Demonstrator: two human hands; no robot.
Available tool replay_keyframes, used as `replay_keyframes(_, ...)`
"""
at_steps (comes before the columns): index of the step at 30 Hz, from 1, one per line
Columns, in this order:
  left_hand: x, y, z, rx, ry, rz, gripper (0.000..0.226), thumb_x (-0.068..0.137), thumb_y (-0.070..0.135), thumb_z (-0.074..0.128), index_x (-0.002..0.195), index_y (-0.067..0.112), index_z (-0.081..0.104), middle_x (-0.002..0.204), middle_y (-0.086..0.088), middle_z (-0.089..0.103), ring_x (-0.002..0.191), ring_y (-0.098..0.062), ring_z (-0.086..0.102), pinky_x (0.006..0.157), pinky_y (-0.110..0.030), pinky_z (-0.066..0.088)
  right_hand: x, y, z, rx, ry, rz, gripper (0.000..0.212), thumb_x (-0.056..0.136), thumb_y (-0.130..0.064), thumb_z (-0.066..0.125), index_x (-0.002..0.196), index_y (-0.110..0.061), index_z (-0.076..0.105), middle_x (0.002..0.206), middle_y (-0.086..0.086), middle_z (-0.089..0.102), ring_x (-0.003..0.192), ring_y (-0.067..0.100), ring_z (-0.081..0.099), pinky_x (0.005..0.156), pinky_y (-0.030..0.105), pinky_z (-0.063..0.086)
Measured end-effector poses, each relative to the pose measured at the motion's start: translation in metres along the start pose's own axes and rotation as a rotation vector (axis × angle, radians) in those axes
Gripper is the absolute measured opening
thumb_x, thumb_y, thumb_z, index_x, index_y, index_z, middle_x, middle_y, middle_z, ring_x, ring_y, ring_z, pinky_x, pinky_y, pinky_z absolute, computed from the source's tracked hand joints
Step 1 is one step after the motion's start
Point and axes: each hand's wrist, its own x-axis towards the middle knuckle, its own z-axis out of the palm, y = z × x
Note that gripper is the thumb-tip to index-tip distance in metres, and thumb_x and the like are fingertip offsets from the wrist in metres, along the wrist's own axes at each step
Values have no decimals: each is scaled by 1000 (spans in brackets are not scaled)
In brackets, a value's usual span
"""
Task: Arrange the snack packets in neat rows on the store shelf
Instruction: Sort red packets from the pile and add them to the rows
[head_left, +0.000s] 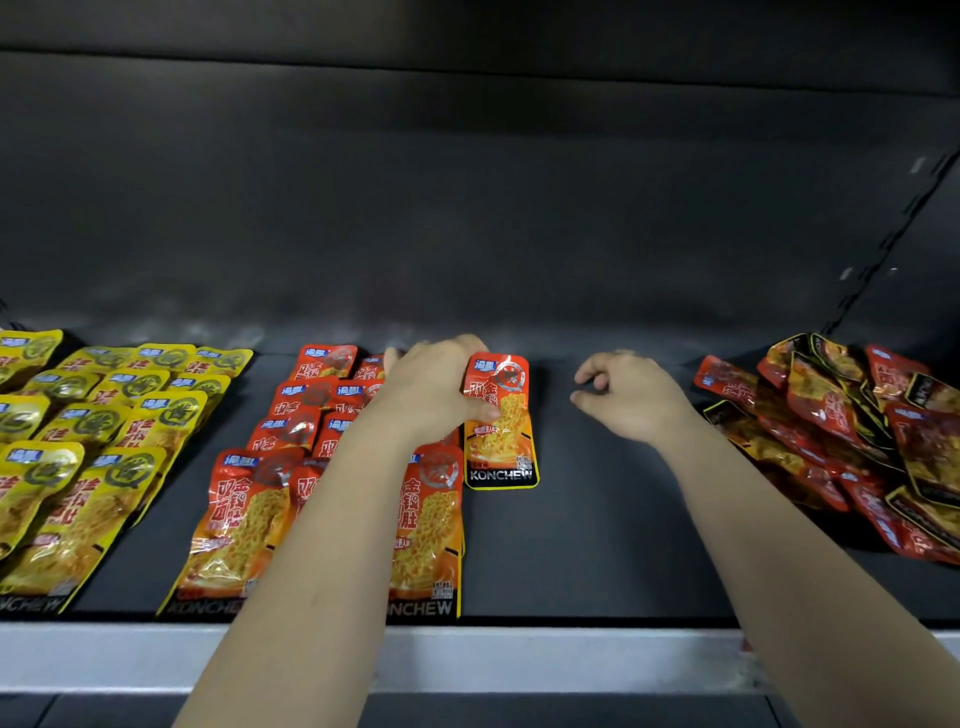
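My left hand pinches an orange snack packet by its left edge, thumb on its front; the packet lies flat on the dark shelf, just right of the orange rows. My right hand hovers to the right over bare shelf, fingers loosely curled, holding nothing. Yellow packets lie in rows at the far left. A loose heap of red and black packets sits at the right.
The shelf's pale front rail runs across the bottom. A dark back wall closes the rear, and a slotted upright stands at the right. Bare shelf lies between the orange rows and the heap.
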Motion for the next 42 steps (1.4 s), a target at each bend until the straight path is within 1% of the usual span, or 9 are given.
replay_keyframes(4, 2, 0, 2, 75, 16, 8, 48, 74, 46, 77, 115, 30, 57, 108, 9, 64, 115, -18, 47, 98, -42, 23, -1, 0, 0, 3, 6, -3, 22, 85, -31, 68, 106, -24, 68, 101, -6, 53, 103, 18, 58, 90, 28, 45)
replay_keyframes(11, 6, -1, 7, 140, 13, -6, 58, 70, 48, 79, 120, 32, 55, 111, 10, 66, 117, -17, 47, 95, -41, 22, -2, 1, 0, -29, 6, -23, 25, 86, -33, 67, 109, -24, 66, 104, -4, 53, 104, 20, 58, 92, 33, 47)
replay_keyframes(17, 7, 3, 7, 197, 6, 5, 66, 69, 48, 79, 128, 32, 54, 119, 6, 63, 121, -18, 43, 96, -41, 23, -3, 2, -3, -49, -6, -21, 29, 86, -35, 68, 112, -23, 66, 110, 1, 56, 105, 21, 58, 93, 32, 47)
replay_keyframes(21, 8, 1, 9, 218, 6, 3, 67, 68, 50, 80, 127, 33, 55, 120, 6, 63, 121, -18, 43, 95, -40, 23, -4, 2, -4, -32, -20, -15, 31, 86, -36, 68, 114, -23, 66, 113, 1, 57, 107, 20, 57, 94, 33, 46)
replay_keyframes(30, 9, 2, 8, 226, -11, 1, 69, 68, 49, 80, 130, 33, 54, 122, 6, 63, 123, -19, 42, 95, -40, 22, -4, 3, -6, 4, -29, 2, 29, 85, -35, 69, 112, -25, 66, 110, -2, 55, 107, 18, 57, 93, 32, 46)
replay_keyframes(34, 8, 4, 7, 223, 6, 7, 67, 67, 47, 81, 128, 32, 56, 120, 6, 62, 122, -19, 43, 98, -41, 23, -4, 3, -6, 10, -39, 5, 28, 85, -35, 69, 111, -26, 66, 107, -4, 53, 105, 16, 57, 91, 31, 46)
replay_keyframes(38, 7, 4, 7, 199, -5, -7, 72, 67, 44, 83, 131, 35, 51, 128, 5, 52, 125, -21, 43, 105, -47, 25, -6, 3, -7, 19, -36, 3, 28, 85, -33, 70, 112, -25, 66, 107, -4, 53, 103, 14, 56, 90, 29, 44)
replay_keyframes(42, 5, 7, 5, 211, -4, 8, 71, 68, 42, 82, 131, 35, 51, 130, 5, 52, 126, -21, 43, 106, -48, 25, -7, 1, -7, 19, -37, 13, 28, 85, -34, 70, 112, -25, 66, 106, -4, 52, 103, 15, 56, 89, 29, 45)
